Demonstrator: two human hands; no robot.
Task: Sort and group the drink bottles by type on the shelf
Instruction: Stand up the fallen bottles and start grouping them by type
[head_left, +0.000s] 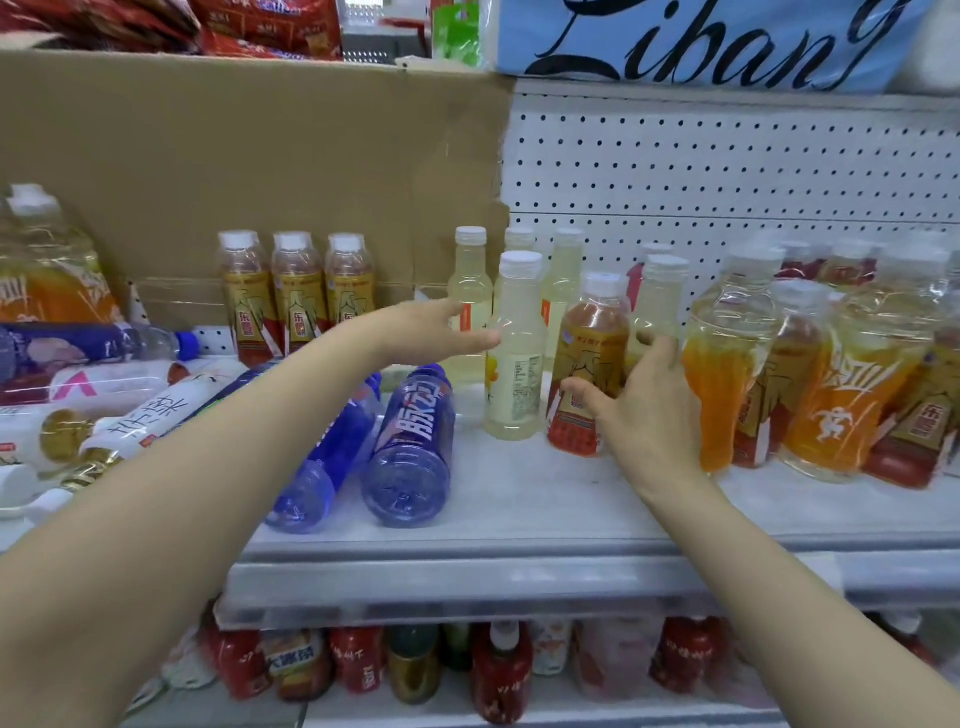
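Head view: sorting partly done.
Left hand (441, 332): fingers spread, holding nothing.
Right hand (644, 400): fingers curled round amber bottle (587, 364).
Left: blue bottles (410, 441) lying loose.

The big blue pack (701, 41) up top says "Liban" in black curly letters. The lying blue bottle (410, 441) says "脉动". The gold-label bottles (298, 296) say "东鹏".

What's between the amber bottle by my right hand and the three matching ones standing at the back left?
The front pale yellow bottle stands just left of the amber bottle, your left hand reaches across there, and two blue bottles lie before the matching trio.
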